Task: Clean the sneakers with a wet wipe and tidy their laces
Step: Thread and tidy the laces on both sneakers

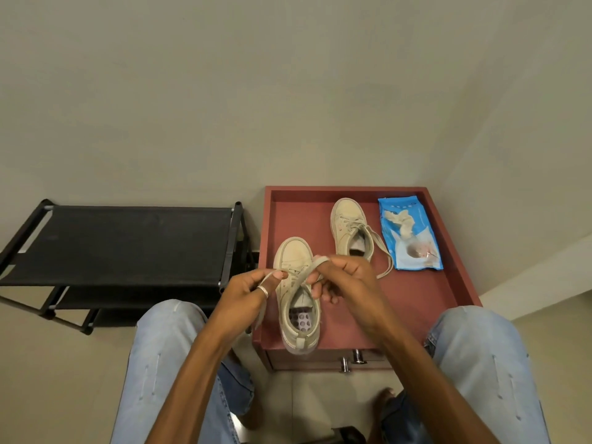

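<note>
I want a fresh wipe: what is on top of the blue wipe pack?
A crumpled off-white wipe lies on the far half of the blue wipe pack. The pack's face beneath it is hidden.

Two beige sneakers are shown: a near sneaker (296, 251) and a far sneaker (347, 216). Two laces are counted: a near lace (307, 274) and a far lace (381, 248). One blue wet wipe packet (413, 251), one crumpled wipe (403, 224), one red desk (426, 293), two drawer knobs (358, 356) and one black shoe rack (128, 245) are seen. Two hands are seen: a left hand (246, 290) and a right hand (347, 277).
</note>
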A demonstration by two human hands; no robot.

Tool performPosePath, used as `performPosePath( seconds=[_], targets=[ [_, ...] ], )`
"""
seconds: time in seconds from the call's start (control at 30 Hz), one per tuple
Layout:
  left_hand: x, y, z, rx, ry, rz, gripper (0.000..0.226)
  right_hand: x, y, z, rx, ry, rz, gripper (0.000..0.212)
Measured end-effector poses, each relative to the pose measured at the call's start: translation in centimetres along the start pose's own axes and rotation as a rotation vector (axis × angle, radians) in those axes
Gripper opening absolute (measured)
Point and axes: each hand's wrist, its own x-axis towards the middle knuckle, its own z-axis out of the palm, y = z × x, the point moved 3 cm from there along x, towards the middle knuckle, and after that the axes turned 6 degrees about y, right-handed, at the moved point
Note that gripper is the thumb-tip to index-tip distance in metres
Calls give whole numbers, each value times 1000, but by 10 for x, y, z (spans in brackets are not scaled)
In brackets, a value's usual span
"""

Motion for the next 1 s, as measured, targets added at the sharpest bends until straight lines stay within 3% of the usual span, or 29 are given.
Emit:
performPosePath(
  seconds=[0.13,0.27,0.37,0.5,0.63,0.77,0.9,1.0],
  targets=[
    [-2,0,17,91,-114,39,37,-6,1,14,38,-154,-27,29],
    [-1,-6,20,150,-110,78,40,-1,4,10,105,-79,-19,32],
    [-1,-4,16,143,-102,148,43,8,16,4,-19,-3,34,49],
    [0,-3,10,127,-71,220,31,10,37,10,-281,-92,168,51],
    [2,-6,5,132,-20,198,31,6,36,22,-544,-183,63,43],
    [4,-6,3,123,40,186,31,8,35,21,-714,-112,-75,39],
    [5,-8,3,135,87,209,29,9,39,18,-824,-49,-258,14],
    [6,-8,4,148,97,226,28,12,43,18,-856,-41,-280,12]
  ],
)
